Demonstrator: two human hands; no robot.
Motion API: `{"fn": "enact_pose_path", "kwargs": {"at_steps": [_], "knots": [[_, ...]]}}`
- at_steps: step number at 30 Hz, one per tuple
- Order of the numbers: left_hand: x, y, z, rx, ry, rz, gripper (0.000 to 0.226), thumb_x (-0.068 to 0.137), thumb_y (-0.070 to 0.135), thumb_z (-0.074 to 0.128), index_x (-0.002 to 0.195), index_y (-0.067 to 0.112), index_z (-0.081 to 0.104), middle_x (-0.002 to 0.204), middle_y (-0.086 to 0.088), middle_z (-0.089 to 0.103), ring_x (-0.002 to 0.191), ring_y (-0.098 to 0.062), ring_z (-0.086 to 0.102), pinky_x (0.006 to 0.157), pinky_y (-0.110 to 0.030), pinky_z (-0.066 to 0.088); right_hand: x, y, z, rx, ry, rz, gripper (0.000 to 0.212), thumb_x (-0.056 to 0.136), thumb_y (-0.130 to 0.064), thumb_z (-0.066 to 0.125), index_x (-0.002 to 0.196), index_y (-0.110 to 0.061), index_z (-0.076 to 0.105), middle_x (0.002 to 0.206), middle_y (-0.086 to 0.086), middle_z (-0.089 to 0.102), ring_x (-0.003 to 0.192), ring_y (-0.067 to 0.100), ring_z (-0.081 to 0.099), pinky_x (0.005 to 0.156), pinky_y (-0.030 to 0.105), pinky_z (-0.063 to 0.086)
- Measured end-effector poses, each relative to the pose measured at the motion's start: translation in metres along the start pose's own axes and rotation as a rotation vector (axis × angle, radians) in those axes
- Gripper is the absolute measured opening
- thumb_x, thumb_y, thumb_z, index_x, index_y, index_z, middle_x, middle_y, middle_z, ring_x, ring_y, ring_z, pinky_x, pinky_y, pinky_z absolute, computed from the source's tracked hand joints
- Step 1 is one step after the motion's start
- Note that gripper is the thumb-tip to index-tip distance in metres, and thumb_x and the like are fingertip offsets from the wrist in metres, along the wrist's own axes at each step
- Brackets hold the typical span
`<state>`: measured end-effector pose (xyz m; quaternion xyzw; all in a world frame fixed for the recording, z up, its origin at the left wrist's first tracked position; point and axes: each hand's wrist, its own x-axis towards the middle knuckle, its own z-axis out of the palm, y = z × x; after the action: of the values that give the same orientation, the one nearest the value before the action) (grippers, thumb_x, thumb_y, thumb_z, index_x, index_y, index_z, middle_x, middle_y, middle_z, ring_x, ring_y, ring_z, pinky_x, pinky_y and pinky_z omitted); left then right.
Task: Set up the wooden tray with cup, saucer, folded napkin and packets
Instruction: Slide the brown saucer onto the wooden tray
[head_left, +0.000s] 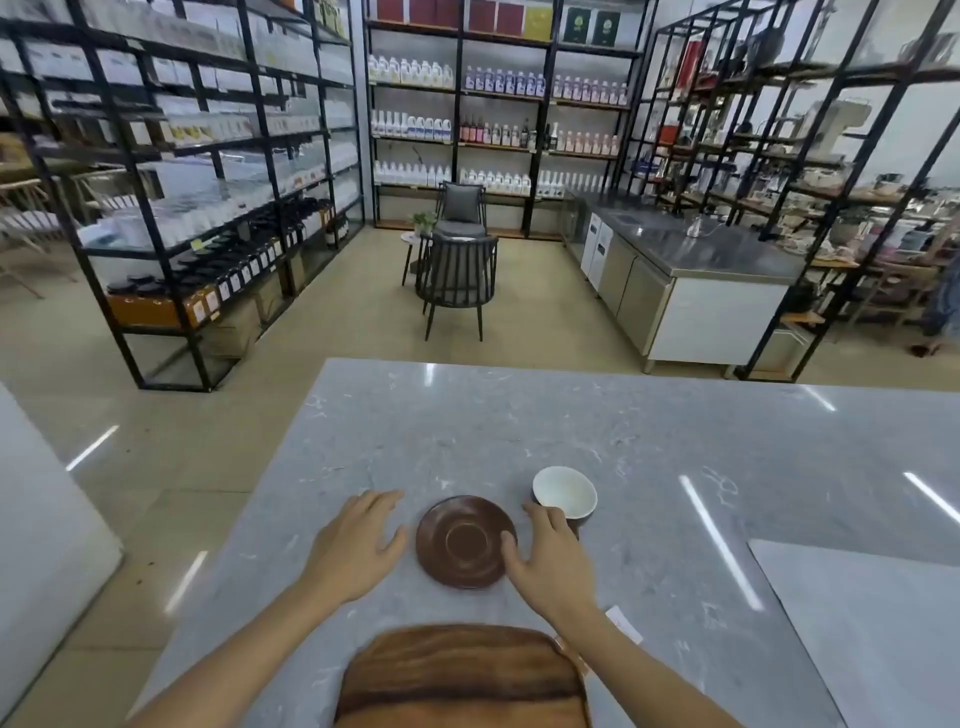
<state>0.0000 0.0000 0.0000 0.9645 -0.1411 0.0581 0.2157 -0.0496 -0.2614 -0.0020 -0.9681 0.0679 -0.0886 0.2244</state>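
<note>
A brown round saucer (465, 541) lies flat on the grey marble counter (519, 426). Just right of it and farther away stands a cup (565, 492), white inside and dark outside. The wooden tray (462, 680) sits at the near edge, bare on top. My left hand (358, 545) hovers open to the left of the saucer, fingers spread. On the saucer's right, my right hand (545, 556) is open, with its thumb at the saucer's rim and its fingers close to the cup's base. A white packet (623, 623) peeks out beside my right forearm.
A pale grey board or sheet (862, 623) lies on the counter at the right. Beyond the counter are black chairs (457, 280), shelving racks full of bottles, and a steel worktop (701, 249). The counter's left edge drops to the floor.
</note>
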Motion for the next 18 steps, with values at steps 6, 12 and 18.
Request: {"fn": "enact_pose_path", "kwargs": {"at_steps": [6, 12, 18], "knots": [[0.015, -0.012, 0.037, -0.129, -0.132, -0.091, 0.059, 0.097, 0.05, 0.051, 0.148, 0.024, 0.041, 0.131, 0.005, 0.059, 0.122, -0.015, 0.055, 0.097, -0.032, 0.048, 0.013, 0.01, 0.026, 0.011, -0.152, 0.084, 0.054, 0.097, -0.046, 0.051, 0.143, -0.019, 0.043, 0.14, 0.004, 0.048, 0.122, 0.026, 0.056, 0.09, 0.041, 0.054], [0.026, -0.015, 0.067, -0.135, -0.173, -0.057, 0.064, 0.097, 0.049, 0.052, 0.153, 0.021, 0.036, 0.14, -0.001, 0.058, 0.132, -0.024, 0.047, 0.105, -0.034, 0.044, 0.022, 0.018, 0.053, 0.086, -0.219, 0.05, 0.053, 0.097, -0.029, 0.054, 0.146, -0.014, 0.043, 0.14, 0.009, 0.052, 0.121, 0.026, 0.057, 0.097, 0.032, 0.046], [0.024, -0.012, 0.081, -0.155, -0.132, -0.066, 0.064, 0.098, 0.04, 0.058, 0.153, 0.014, 0.039, 0.123, -0.004, 0.063, 0.118, -0.024, 0.052, 0.101, -0.035, 0.044, 0.021, 0.023, 0.059, 0.241, -0.19, 0.01, 0.055, 0.098, -0.014, 0.055, 0.15, -0.006, 0.041, 0.133, 0.018, 0.055, 0.117, 0.031, 0.057, 0.097, 0.031, 0.044]]}}
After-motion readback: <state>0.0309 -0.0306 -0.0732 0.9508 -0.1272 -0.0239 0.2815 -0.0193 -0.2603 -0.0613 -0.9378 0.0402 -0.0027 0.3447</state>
